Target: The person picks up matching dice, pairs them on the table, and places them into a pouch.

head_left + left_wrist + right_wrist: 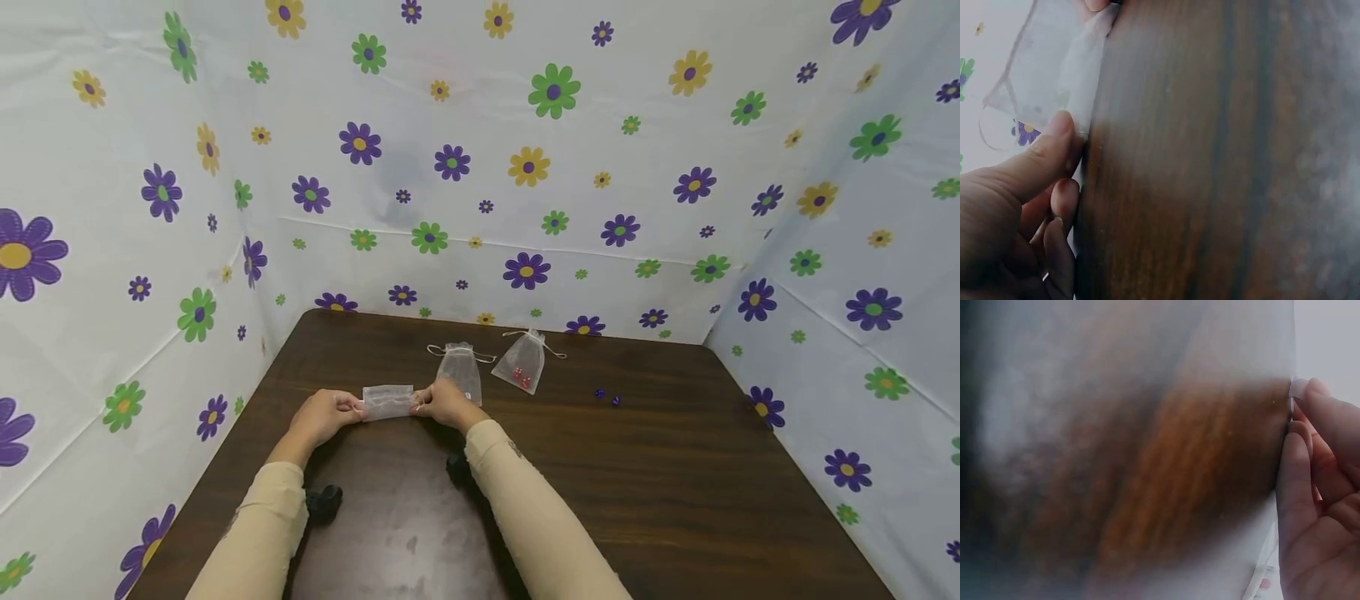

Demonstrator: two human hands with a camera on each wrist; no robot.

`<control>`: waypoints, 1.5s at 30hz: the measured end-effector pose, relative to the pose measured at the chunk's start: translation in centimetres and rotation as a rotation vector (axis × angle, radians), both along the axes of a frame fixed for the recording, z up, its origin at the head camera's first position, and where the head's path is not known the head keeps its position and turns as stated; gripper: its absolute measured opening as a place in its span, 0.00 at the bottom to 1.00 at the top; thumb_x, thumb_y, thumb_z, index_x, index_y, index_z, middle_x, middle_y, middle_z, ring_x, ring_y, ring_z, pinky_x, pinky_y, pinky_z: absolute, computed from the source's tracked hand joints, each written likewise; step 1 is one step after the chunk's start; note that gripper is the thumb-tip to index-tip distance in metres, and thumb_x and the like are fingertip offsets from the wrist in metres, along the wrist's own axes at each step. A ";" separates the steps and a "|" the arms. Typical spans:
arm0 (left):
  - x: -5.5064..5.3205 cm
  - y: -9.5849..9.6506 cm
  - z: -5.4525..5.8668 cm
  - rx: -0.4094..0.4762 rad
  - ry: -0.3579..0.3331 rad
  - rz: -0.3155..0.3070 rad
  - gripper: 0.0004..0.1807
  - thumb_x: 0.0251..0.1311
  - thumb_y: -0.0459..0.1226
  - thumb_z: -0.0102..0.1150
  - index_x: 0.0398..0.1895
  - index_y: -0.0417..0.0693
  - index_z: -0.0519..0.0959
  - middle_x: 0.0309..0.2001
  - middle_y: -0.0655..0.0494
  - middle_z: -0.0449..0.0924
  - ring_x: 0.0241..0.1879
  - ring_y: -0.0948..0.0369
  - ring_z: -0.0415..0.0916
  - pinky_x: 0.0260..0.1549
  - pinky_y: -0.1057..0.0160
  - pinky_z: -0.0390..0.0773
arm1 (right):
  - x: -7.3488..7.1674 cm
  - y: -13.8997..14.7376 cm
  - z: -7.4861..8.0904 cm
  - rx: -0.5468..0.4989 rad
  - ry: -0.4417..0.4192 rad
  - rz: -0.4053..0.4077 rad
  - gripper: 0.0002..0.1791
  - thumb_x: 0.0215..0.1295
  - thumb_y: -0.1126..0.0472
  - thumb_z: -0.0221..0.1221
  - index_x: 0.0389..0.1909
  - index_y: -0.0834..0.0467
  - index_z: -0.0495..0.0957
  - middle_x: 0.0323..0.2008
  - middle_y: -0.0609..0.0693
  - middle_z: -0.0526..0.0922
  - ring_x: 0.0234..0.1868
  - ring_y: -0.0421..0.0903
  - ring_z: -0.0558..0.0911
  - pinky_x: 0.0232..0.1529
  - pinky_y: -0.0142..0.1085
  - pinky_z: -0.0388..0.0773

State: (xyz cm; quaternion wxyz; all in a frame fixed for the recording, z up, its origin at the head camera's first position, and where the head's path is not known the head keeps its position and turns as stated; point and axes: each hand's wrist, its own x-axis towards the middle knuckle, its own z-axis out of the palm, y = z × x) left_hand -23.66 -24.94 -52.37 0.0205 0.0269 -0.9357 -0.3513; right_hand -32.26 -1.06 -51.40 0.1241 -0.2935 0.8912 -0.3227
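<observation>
A sheer white organza bag (387, 402) is stretched sideways between both hands, a little above or on the table; I cannot tell which. Its left end is pinched between the thumb and fingers of my left hand (322, 417). At the other end, my right hand (448, 404) pinches a corner. The left wrist view shows the bag's thin fabric (1054, 56) and a loose drawstring beside the left thumb. Just behind the right hand lies a second organza bag (459, 369), partly covered by that hand, with something small and pale near its bottom.
A third organza bag (529, 357) with red dice (522, 377) inside lies farther back, its drawstring ends spread. Two small blue dice (616, 401) sit to its right on the dark wooden table (712, 467). Flower-printed white sheeting (480, 200) surrounds the table's back and sides.
</observation>
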 end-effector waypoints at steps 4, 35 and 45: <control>0.0 0.0 -0.5 0.002 -0.011 0.002 0.10 0.61 0.45 0.71 0.38 0.49 0.89 0.39 0.52 0.89 0.43 0.51 0.82 0.47 0.43 0.75 | 0.2 0.0 -0.5 -0.002 -0.009 -0.002 0.06 0.64 0.61 0.70 0.34 0.60 0.91 0.47 0.52 0.88 0.52 0.47 0.83 0.49 0.30 0.75; -0.2 0.4 -0.6 0.071 0.003 -0.030 0.15 0.63 0.45 0.69 0.40 0.41 0.88 0.42 0.45 0.88 0.45 0.48 0.82 0.50 0.42 0.76 | 0.3 0.7 -1.1 -0.050 0.035 0.053 0.08 0.68 0.63 0.65 0.40 0.63 0.89 0.49 0.55 0.87 0.60 0.49 0.81 0.58 0.32 0.74; -0.1 -0.7 1.2 0.184 0.078 -0.134 0.21 0.67 0.41 0.66 0.58 0.39 0.79 0.53 0.40 0.83 0.45 0.49 0.82 0.40 0.51 0.81 | 0.5 0.4 -0.1 -0.016 0.028 0.045 0.08 0.69 0.61 0.65 0.40 0.61 0.90 0.46 0.51 0.89 0.52 0.45 0.83 0.52 0.30 0.76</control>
